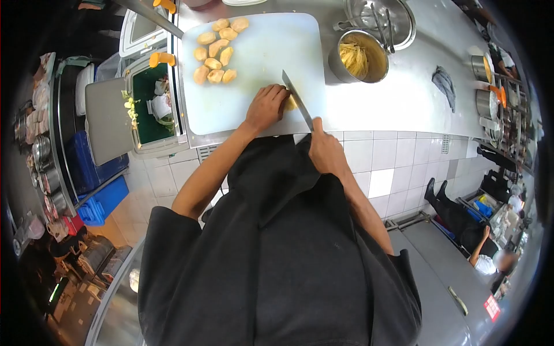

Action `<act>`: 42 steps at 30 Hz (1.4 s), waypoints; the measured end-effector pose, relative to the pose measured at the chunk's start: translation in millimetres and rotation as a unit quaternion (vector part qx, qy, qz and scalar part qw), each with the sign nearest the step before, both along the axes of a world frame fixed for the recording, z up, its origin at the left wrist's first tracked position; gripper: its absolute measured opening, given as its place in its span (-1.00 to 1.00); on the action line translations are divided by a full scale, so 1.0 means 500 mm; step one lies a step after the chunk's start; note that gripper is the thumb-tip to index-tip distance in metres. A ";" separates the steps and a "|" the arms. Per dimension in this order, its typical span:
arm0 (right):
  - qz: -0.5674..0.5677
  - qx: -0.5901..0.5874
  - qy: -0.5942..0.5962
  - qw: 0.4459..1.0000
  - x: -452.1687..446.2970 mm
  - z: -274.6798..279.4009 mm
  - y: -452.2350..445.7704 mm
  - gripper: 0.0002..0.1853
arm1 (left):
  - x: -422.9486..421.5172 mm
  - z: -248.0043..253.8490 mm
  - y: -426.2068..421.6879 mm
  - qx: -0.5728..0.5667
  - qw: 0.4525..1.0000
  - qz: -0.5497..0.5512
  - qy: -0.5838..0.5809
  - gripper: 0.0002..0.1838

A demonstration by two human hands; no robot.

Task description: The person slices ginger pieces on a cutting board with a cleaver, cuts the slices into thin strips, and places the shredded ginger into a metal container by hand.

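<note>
My left hand [269, 105] rests on the white cutting board [271, 46], its fingers curled over a yellowish peeled piece [291, 104] near the board's front edge. A knife [296, 98] is gripped by its handle in my right hand [326, 150], its blade angled up and left, right beside that piece. Several peeled yellow pieces [214, 48] lie grouped on the board's upper left. To the right of the board a steel pot [378, 64] holds pale yellow strips [354, 59].
A green-lined bin [146, 130] with scraps stands left of the board. Behind the pot is a steel bowl [408, 23] with utensils. A grey cloth [444, 86] lies on the steel counter [398, 109]. Another person [487, 262] is at the far right.
</note>
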State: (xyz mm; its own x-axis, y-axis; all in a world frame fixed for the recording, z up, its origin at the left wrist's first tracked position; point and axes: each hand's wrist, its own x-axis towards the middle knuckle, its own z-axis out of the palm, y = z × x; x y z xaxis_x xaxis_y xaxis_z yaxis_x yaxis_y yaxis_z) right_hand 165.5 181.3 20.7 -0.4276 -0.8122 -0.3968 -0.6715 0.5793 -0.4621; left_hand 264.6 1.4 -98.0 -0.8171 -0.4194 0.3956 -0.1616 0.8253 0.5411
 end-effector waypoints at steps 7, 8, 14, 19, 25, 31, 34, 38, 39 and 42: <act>-0.001 -0.041 0.002 0.999 -0.004 -0.046 -0.006 -0.66 | 0.005 0.000 0.007 0.005 1.000 -0.007 0.017 -0.82; -0.004 -0.041 0.002 0.999 0.001 -0.029 0.000 -0.66 | 0.007 -0.004 0.011 -0.003 1.000 -0.001 0.015 -0.82; -0.005 -0.062 -0.006 0.998 0.008 -0.091 0.013 -0.67 | 0.002 -0.001 0.005 -0.005 1.000 0.000 0.009 -0.82; -0.004 -0.007 -0.012 1.000 0.002 -0.005 0.002 -0.68 | -0.006 -0.003 -0.007 -0.008 1.000 0.006 0.013 -0.84; 0.009 -0.062 0.004 0.998 -0.005 -0.070 -0.008 -0.69 | -0.001 -0.002 -0.004 -0.011 1.000 0.002 0.020 -0.81; -0.001 -0.021 -0.022 1.000 0.003 -0.053 0.016 -0.62 | -0.002 0.008 0.000 -0.004 1.000 0.006 0.030 -0.80; 0.000 -0.028 -0.018 0.999 -0.004 -0.058 0.003 -0.60 | -0.003 0.005 0.005 -0.006 1.000 0.013 0.021 -0.81; 0.001 -0.013 -0.004 1.000 0.004 -0.006 0.006 -0.59 | -0.006 -0.003 -0.003 -0.007 1.000 0.000 0.021 -0.82; 0.001 -0.012 -0.006 1.000 0.004 -0.019 0.011 -0.59 | -0.003 -0.005 0.001 -0.010 0.999 0.001 0.039 -0.82; -0.004 -0.033 -0.029 0.999 0.004 -0.056 0.015 -0.58 | -0.001 0.006 0.003 -0.009 1.000 0.002 0.008 -0.82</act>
State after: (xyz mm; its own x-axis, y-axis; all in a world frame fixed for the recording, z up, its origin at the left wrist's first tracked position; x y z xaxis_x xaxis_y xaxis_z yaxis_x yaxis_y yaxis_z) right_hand 167.3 188.6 -7.5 -0.4125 -0.8340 -0.3665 -0.6378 0.5517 -0.5375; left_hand 264.0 2.8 -95.1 -0.8088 -0.4146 0.4171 -0.1553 0.8346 0.5284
